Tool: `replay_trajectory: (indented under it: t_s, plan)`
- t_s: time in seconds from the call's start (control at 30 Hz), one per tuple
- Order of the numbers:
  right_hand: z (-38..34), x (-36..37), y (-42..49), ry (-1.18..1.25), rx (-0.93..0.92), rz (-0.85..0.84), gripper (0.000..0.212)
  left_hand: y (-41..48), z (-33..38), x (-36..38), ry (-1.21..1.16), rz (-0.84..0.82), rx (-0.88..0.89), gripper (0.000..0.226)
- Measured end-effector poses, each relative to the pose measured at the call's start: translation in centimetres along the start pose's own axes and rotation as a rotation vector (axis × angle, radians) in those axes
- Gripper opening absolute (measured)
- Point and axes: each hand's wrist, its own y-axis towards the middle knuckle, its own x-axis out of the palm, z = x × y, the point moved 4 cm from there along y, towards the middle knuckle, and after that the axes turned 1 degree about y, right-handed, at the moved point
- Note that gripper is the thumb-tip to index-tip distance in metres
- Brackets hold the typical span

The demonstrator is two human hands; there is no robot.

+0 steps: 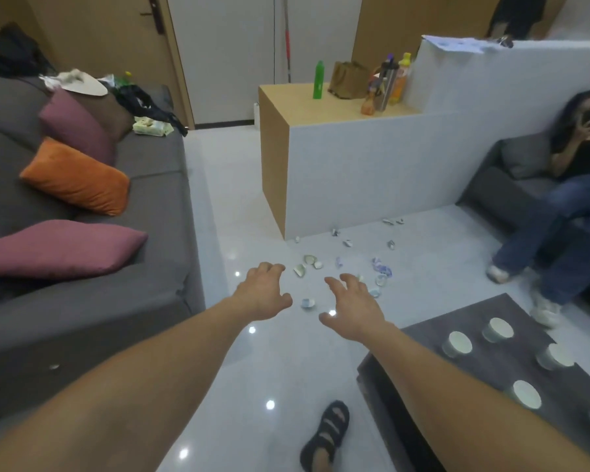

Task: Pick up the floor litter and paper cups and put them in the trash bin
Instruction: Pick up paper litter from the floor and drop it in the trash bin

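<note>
Several small scraps of crumpled white and blue litter (pixel 381 268) lie scattered on the glossy white floor (pixel 280 362), from the foot of the white partition down to my hands. One scrap (pixel 308 303) lies between my hands. My left hand (pixel 265 291) and my right hand (pixel 353 304) reach forward above the floor, fingers spread and loosely bent, holding nothing. Several white paper cups (pixel 457 343) stand on the dark low table (pixel 491 390) at the lower right. No trash bin is in view.
A grey sofa (pixel 143 267) with orange and purple cushions runs along the left. A wooden counter (pixel 321 107) with bottles joins a white partition (pixel 372 172) ahead. A seated person (pixel 573 185) is on the right. My sandalled foot (pixel 326 437) is at the bottom.
</note>
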Motion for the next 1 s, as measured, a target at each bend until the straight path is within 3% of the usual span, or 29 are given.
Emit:
replay_trajectory:
  t_s: [0.33,0.53,0.83,1.0]
  plan:
    - [5.6,-4.7,19.4,0.056,-0.051,0.007,0.077,18.0,3.0,-3.3,0.016,-0.035,-0.076,0.071]
    - [8.4,-5.0,28.1,0.02,-0.029,-0.094,0.079,27.1,3.0,-3.5,-0.021,-0.115,-0.088,0.071]
    - [9.8,-1.4,44.0,0.022,0.043,-0.239,0.082,45.1,-1.8,-1.1,-0.078,-0.272,-0.09,0.071]
    - [12.0,4.3,52.0,0.066,0.09,-0.327,0.083,53.9,-5.1,4.1,-0.092,-0.393,-0.111,0.069]
